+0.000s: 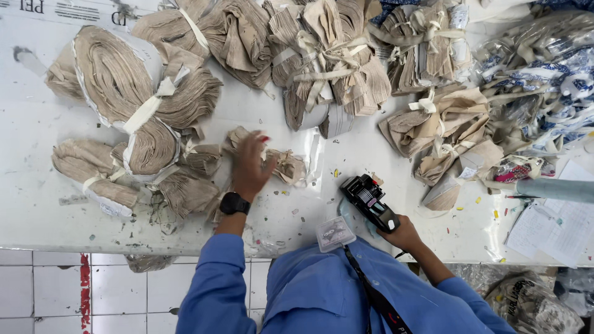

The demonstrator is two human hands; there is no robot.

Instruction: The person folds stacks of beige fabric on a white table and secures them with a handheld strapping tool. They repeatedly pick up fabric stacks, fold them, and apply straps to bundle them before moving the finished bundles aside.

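Insp. note, head view. Item in hand: small tan fabric bundle [281,162], lying on the white table [37,204] near the front edge, centre-left, partly under a clear plastic wrap. My left hand [250,166] lies palm down on it, fingers spread and slightly blurred; whether they pinch any ply or only press, I cannot tell. Black watch [234,203] on that wrist.

Right hand [405,234] is wrapped shut around the grip of a black label gun [369,202], nose aimed up-left toward the bundle, held just above the table, a short gap away from it.

Judgement on doing this well: flatten the top ply w/ the left palm so it lies smooth, keep fingers off the spot the gun nose would meet, bring the nose square to the cloth, not at a slant, and peel one ply at a time so none gets skipped.

Surroundings: large tied bundles [133,105] to the left, touching one another; more tied stacks [328,55] across the back; blue-and-white printed pieces in plastic [544,68] far right; paper sheets [557,226] at right edge. Small clear badge holder [335,233] hangs at my chest. Scraps litter the tabletop.
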